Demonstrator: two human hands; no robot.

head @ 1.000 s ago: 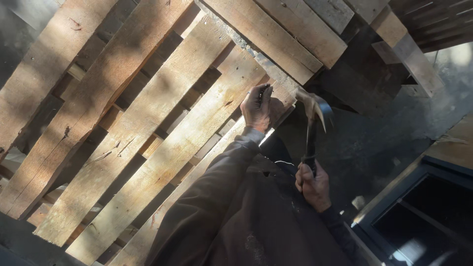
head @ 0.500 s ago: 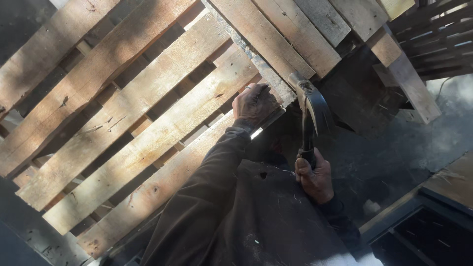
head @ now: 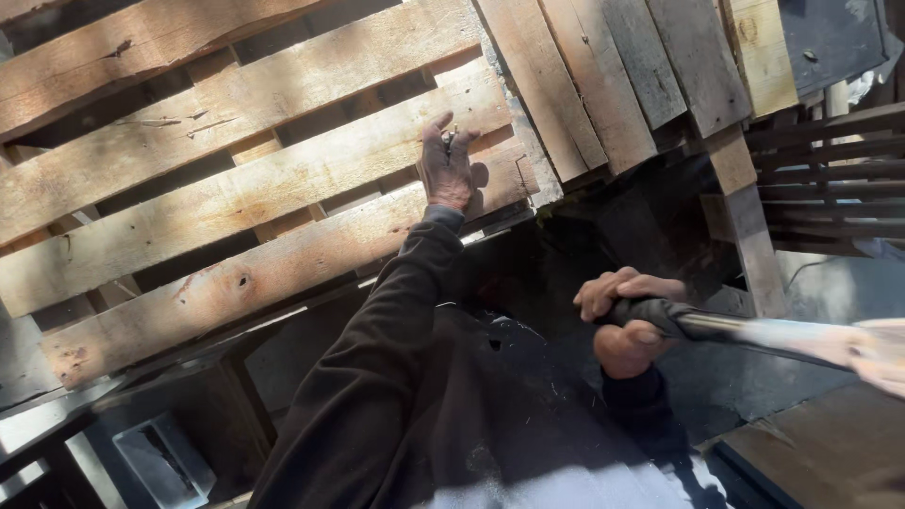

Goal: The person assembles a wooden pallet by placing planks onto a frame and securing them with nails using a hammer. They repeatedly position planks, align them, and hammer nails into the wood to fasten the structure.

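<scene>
— Hammer (head: 754, 332) position?
— Four o'clock, gripped by its dark handle in the right hand (head: 627, 325).
— Left hand (head: 447, 168)?
— Twelve o'clock, fingers pinching a small nail (head: 451, 138) against the pallet (head: 264, 179) board.

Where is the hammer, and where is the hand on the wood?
Metal hammer with dark handle (head: 716, 326), head view, on its shaft.
Left hand (head: 447, 170), head view, back of hand.
Pale wooden pallet (head: 236, 188), head view, on a plank.
</scene>
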